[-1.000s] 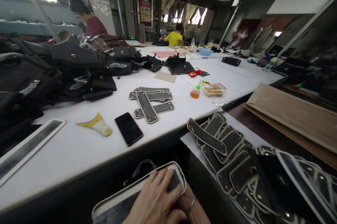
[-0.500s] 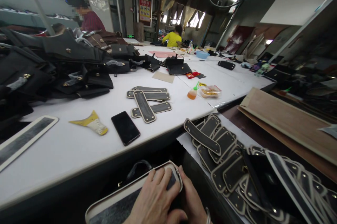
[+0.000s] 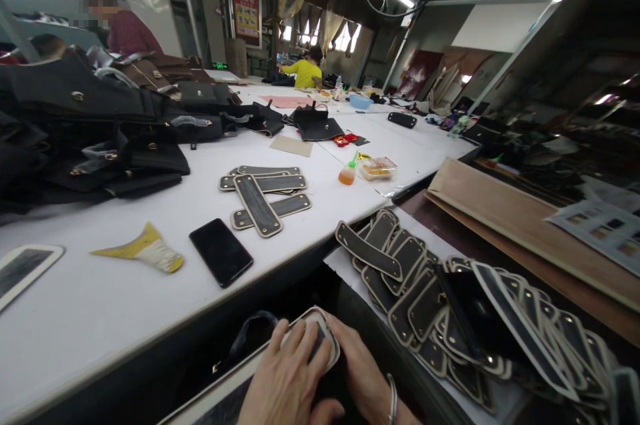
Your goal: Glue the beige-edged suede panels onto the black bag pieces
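Note:
A long dark panel (image 3: 220, 405) with a pale border and rounded corners lies tilted at the bottom, in front of the table edge. My left hand (image 3: 287, 375) rests across its top, bent fingertips pressing near the rounded end. Around the right side of that end curls my right hand (image 3: 355, 362), thumb along the rim and other fingers hidden underneath. A bracelet circles the right wrist. Beside the panel a dark looped handle (image 3: 247, 332) in clear wrap shows; what lies below is too dark to make out.
On the white table (image 3: 125, 312) lie a phone (image 3: 220, 252), a yellow-and-white tool (image 3: 147, 250), several dark strips (image 3: 257, 205) and an orange-liquid bottle (image 3: 347, 174). Black bags (image 3: 100, 105) crowd the left. More strips (image 3: 420, 305) heap at right. Two people sit farther back.
The view has turned right, so the table things sit farther left. Both hands stay on the panel's rounded end, with little shift in their grip.

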The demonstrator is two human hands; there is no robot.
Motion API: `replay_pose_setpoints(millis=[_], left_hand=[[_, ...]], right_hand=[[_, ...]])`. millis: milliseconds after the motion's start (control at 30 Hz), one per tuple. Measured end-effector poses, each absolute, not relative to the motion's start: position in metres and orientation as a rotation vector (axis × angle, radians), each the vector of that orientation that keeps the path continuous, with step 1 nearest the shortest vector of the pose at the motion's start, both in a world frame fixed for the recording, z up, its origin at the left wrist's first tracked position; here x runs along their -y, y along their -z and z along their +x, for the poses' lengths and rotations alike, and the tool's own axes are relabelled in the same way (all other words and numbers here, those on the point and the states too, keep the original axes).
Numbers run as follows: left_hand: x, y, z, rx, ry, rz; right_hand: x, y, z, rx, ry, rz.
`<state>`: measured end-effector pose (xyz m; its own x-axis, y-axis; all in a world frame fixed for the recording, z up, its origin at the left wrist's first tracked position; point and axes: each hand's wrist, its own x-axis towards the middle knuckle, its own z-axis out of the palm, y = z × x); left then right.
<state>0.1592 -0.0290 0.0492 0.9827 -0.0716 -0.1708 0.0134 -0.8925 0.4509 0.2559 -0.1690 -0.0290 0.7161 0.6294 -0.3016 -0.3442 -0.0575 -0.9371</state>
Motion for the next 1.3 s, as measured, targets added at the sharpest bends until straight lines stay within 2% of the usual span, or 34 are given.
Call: replay_pose_setpoints(millis=[300,467,767,1033,1167,1300], left_hand=[[0.021,-0.047,0.157,0.081,0.211,2.694],[0.018,-0.048,0.157,0.059,0.215,2.645],[0.018,-0.05,0.155,-0.004,0.291,2.509],[0.017,-0.058,0.155,-0.107,0.398,2.37],[0.016,-0.057,0.152,-0.114,0.357,2.321],[0.011,-0.062,0.151,-0.097,0.155,2.228]], right_hand=[[0.155,-0.009,0.261,0.214,-1.099,-1.127],[0.155,-0.01,0.262,0.183,-1.125,-1.121],[0.158,0.0,0.262,0.444,-1.019,-1.407],[0.156,-0.014,0.277,0.796,-1.041,-1.703],[0.154,-0.013,0.277,0.8,-0.992,-1.817],[0.155,0.0,0.278,0.756,-1.0,-1.895]])
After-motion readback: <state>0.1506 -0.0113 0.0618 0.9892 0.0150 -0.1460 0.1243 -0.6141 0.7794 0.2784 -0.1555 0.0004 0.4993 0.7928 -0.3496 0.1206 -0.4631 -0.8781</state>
